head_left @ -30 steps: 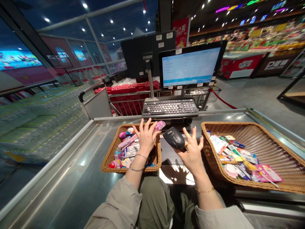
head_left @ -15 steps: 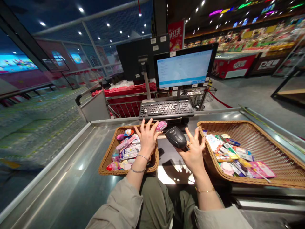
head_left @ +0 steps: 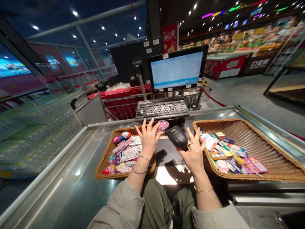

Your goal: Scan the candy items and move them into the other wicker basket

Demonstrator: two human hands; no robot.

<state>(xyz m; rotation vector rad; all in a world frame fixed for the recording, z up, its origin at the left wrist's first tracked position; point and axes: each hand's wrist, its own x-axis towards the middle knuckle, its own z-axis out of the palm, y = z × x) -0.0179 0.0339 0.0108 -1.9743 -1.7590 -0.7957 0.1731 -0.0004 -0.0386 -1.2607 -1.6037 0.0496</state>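
Fingers [head_left: 151, 123] of the left hand [head_left: 149, 140] pinch a pink package [head_left: 163, 126] just beside the barcode scanner [head_left: 177, 136] in the right hand [head_left: 192, 152], its outer fingers spread. Both hands have shifted rightward relative to the wicker baskets [head_left: 269, 149].

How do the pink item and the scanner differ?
The pink item is brightly coloured; the scanner is black. The pink item looks smaller than the scanner. The left hand holds the pink item; the right hand holds the scanner. Both are held in front of the keyboard.
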